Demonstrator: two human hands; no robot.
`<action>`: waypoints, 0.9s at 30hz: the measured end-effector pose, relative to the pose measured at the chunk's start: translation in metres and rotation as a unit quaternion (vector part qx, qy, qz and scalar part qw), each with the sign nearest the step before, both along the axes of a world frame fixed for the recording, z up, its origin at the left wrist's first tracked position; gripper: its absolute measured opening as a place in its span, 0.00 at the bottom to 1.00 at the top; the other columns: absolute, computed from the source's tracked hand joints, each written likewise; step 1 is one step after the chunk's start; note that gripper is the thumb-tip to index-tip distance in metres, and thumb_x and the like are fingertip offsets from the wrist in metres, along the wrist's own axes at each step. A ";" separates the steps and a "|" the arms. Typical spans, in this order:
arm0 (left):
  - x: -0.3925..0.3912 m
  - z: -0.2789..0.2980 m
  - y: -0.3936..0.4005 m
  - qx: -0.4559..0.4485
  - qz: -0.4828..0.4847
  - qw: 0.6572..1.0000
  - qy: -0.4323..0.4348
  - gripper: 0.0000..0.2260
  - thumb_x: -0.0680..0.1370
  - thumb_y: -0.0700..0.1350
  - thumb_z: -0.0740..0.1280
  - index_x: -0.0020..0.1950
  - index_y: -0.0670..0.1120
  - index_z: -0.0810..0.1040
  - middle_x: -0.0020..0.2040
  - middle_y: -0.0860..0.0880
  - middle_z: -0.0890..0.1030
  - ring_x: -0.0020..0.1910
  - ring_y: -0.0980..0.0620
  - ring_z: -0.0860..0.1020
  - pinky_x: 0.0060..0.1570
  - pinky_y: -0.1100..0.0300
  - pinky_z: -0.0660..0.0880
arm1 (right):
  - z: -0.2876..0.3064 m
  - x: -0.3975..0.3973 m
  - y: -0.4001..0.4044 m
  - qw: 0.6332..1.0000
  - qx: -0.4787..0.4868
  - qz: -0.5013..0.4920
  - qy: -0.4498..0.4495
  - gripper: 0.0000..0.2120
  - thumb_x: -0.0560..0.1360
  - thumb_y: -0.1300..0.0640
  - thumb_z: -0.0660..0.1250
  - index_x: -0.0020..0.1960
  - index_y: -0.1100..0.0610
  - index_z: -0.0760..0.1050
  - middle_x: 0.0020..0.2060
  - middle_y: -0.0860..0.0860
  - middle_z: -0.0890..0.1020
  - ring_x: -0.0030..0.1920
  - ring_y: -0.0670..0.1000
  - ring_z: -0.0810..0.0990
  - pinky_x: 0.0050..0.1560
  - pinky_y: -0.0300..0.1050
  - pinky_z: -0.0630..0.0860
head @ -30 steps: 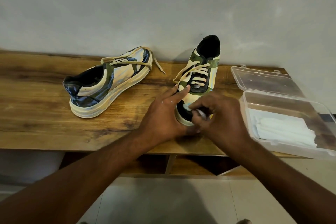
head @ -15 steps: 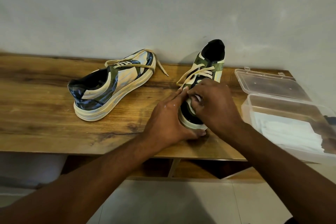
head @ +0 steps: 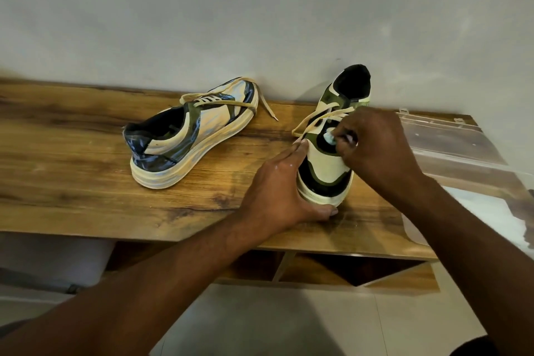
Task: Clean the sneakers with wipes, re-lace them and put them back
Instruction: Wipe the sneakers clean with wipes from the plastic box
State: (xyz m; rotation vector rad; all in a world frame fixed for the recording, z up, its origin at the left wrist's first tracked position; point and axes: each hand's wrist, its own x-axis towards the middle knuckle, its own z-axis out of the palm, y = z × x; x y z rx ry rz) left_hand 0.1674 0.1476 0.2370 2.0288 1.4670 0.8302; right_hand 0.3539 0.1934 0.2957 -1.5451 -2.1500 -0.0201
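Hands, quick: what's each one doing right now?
Left hand: fingers straight, bracing the toe of the green, cream and black sneaker.
Right hand: pinching a small white wipe against that sneaker.

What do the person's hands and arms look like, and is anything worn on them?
Both forearms are bare, with no sleeves, watch or gloves in view. The left hand has small pale specks on its back. The right hand shows no rings or marks.

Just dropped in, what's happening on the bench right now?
A person is cleaning the near sneaker on the wooden bench. The left hand braces its toe, fingers flat along the side, while the right hand pinches a wipe against the upper near the laces. The other sneaker sits apart to the left, laces loose. An open clear plastic box stands at the right.
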 end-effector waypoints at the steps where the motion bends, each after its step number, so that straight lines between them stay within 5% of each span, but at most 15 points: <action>1: 0.000 -0.001 0.000 0.000 0.001 1.000 -0.003 0.60 0.59 0.66 0.84 0.84 0.46 0.63 0.82 0.51 0.66 0.80 0.56 0.64 0.79 0.53 0.66 | -0.002 -0.002 -0.002 1.000 0.009 -0.005 -0.011 0.04 0.73 0.65 0.74 0.45 0.59 0.87 0.40 0.55 0.84 0.40 0.55 0.80 0.43 0.52 0.80; 5: 0.001 -0.004 0.000 -0.007 -0.004 1.000 -0.030 0.59 0.58 0.69 0.81 0.83 0.48 0.64 0.80 0.53 0.69 0.79 0.57 0.67 0.76 0.54 0.69 | -0.016 -0.026 -0.017 0.998 -0.021 0.059 -0.009 0.05 0.72 0.65 0.73 0.45 0.58 0.86 0.41 0.55 0.84 0.42 0.56 0.82 0.44 0.52 0.80; 12: -0.004 0.003 0.001 0.014 -0.004 1.000 -0.012 0.55 0.58 0.63 0.83 0.81 0.48 0.68 0.75 0.53 0.75 0.73 0.57 0.73 0.72 0.57 0.73 | 0.001 0.006 -0.010 0.999 0.027 -0.003 0.045 0.07 0.72 0.66 0.75 0.48 0.58 0.88 0.42 0.53 0.87 0.41 0.51 0.82 0.46 0.54 0.82; 17: -0.022 0.005 0.006 0.029 0.014 0.999 0.011 0.44 0.62 0.56 0.83 0.76 0.49 0.75 0.69 0.53 0.81 0.64 0.68 0.72 0.63 0.81 0.63 | -0.003 0.027 -0.015 0.987 0.026 -0.063 0.148 0.11 0.74 0.60 0.76 0.57 0.52 0.86 0.44 0.45 0.86 0.40 0.38 0.82 0.43 0.26 0.74; 22: -0.025 0.003 0.005 0.025 0.019 0.997 0.073 0.50 0.66 0.66 0.79 0.83 0.51 0.64 0.79 0.53 0.70 0.78 0.55 0.67 0.78 0.55 0.66 | -0.021 0.035 -0.019 0.979 -0.003 -0.075 0.187 0.11 0.75 0.59 0.76 0.57 0.52 0.87 0.49 0.47 0.87 0.39 0.40 0.83 0.40 0.24 0.75; 27: -0.003 0.005 0.005 0.035 0.044 0.996 0.065 0.54 0.65 0.70 0.78 0.84 0.49 0.63 0.80 0.50 0.70 0.78 0.51 0.67 0.77 0.54 0.64 | -0.024 0.028 -0.023 0.971 0.006 -0.058 0.230 0.12 0.72 0.57 0.80 0.56 0.54 0.87 0.48 0.50 0.87 0.40 0.43 0.85 0.41 0.37 0.82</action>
